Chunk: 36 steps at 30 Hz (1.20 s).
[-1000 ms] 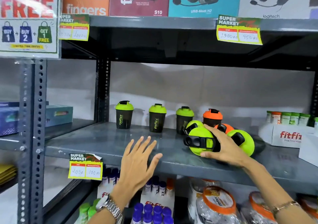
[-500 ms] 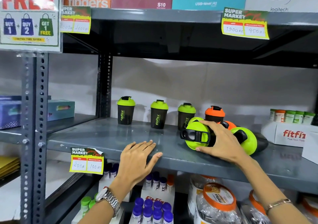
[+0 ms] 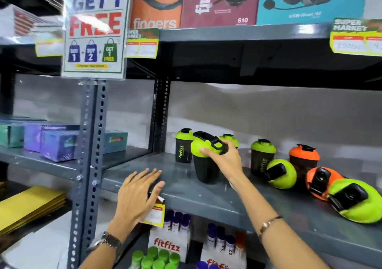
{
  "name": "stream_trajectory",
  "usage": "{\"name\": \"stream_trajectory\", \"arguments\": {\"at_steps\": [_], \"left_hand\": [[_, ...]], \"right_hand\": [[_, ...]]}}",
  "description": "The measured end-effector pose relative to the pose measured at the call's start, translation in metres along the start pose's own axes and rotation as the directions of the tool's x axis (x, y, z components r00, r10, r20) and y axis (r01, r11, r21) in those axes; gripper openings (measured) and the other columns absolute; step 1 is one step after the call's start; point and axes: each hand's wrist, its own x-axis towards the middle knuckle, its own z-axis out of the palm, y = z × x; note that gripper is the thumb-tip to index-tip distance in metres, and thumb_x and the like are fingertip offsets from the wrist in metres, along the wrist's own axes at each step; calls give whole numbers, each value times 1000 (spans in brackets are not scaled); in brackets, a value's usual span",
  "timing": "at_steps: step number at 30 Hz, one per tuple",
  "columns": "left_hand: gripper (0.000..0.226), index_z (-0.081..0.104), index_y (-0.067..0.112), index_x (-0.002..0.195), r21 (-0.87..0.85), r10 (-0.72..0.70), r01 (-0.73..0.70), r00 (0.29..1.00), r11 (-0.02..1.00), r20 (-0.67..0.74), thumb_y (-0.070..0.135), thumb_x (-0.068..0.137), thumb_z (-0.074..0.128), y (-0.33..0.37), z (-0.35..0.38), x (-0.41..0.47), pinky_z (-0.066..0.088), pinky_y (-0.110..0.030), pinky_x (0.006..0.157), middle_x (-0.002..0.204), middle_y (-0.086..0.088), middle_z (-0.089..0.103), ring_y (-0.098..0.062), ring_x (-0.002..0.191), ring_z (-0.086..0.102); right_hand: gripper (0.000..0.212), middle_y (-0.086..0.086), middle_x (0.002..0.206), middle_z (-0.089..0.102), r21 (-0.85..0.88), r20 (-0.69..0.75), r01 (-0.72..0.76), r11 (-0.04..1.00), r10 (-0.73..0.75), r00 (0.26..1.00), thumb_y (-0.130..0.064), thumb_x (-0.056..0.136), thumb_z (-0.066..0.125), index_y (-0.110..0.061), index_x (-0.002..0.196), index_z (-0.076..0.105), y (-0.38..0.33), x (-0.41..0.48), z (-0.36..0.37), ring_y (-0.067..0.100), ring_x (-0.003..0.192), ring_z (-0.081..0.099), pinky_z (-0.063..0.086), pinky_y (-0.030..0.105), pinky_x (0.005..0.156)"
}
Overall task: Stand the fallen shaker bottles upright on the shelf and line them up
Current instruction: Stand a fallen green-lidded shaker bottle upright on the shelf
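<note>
My right hand grips the green lid of a black shaker bottle, held nearly upright with its base at the grey shelf. Behind it stand two green-lidded shakers, a third mostly hidden by my hand, and an orange-lidded one. Three bottles lie on their sides at the right: a green-lidded one, an orange-lidded one and another green-lidded one. My left hand hovers spread at the shelf's front edge, holding nothing.
A perforated steel upright stands left of the shelf, with a promotion sign hung above it. Headset boxes fill the shelf above. Small bottles and fitfizz cartons sit below. Boxes occupy the left shelf.
My right hand has lifted the green-lidded shaker off the pile of fallen bottles, turned it upright and carried it left. The view swung left and closer. My left hand stayed at the shelf edge.
</note>
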Motion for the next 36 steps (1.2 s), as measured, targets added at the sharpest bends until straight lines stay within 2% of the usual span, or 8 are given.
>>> {"name": "stream_trajectory", "arguments": {"at_steps": [7,11,14,17,22,27,32,36], "left_hand": [[47,78,22,84,-33,8,-11,994,999,-110,45,86,37,-3,5,1,39,-25,83,90,7,76,-10,90,69],[42,78,21,82,-64,6,-16,989,998,-150,42,84,41,-6,9,2,40,-25,83,87,6,76,-10,86,70],[41,78,20,81,-63,19,-31,985,998,-170,42,83,43,-7,12,2,40,-25,83,85,6,76,-9,85,70],[41,78,21,82,-72,18,-31,985,997,-173,42,83,43,-9,15,2,40,-25,83,85,7,76,-9,85,70],[39,77,22,82,-90,10,-27,983,996,-184,42,83,44,-11,16,2,39,-24,84,85,8,76,-8,84,70],[40,77,24,84,-90,-1,-14,986,996,-166,44,83,43,-11,16,2,43,-25,84,87,10,75,-5,86,68],[38,77,22,83,-103,8,-29,980,994,-198,41,84,45,-11,18,1,45,-25,83,86,9,75,-6,85,69],[37,77,22,83,-100,9,-30,979,995,-204,41,84,45,-10,19,1,43,-24,84,87,9,75,-6,85,69]], "right_hand": [[85,0,119,62,226,47,-182,957,176,983,-53,51,79,-19,123,51,9,34,56,21,110,57,45,35,95],[81,-1,120,60,179,75,-148,973,136,988,-56,55,77,-21,121,46,14,39,67,21,113,54,41,32,91],[95,-11,111,51,55,128,-69,996,61,990,-57,51,81,-21,128,38,17,34,70,12,111,42,37,29,92],[102,5,126,45,-165,40,-13,986,19,999,-54,47,83,-19,130,34,21,33,74,24,122,40,38,38,98],[89,6,123,55,152,202,-131,980,99,974,-23,62,80,-14,133,28,26,40,76,23,116,51,42,33,92],[103,9,128,48,31,164,-113,993,107,981,-40,50,86,-15,132,28,33,40,84,24,120,48,42,40,102],[66,9,127,53,97,328,-178,979,138,935,-32,68,71,-19,119,31,32,39,79,19,105,50,40,30,81],[88,4,122,44,-56,244,-72,996,84,966,-44,59,81,-14,125,33,33,35,84,20,117,43,40,38,100]]}}
